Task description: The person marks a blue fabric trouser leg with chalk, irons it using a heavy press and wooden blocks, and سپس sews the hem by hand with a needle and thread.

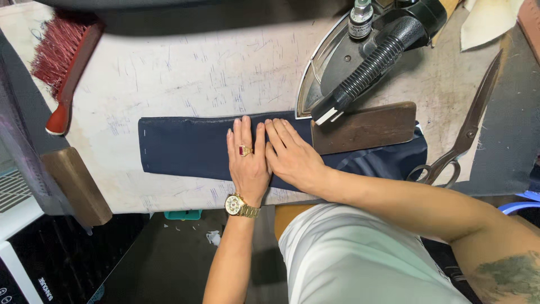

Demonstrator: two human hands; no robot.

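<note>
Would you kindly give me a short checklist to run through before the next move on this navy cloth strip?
1. Both hands flat on the long navy blue cloth strip: left hand and right hand side by side, ok.
2. Dark wooden pressing block resting on the strip's right part: ok.
3. Grey steam iron off the cloth, apart from the hands: ok.
4. Iron's heat: cannot tell.
5. Large metal tailor's shears lying clear of the hands: ok.
</note>
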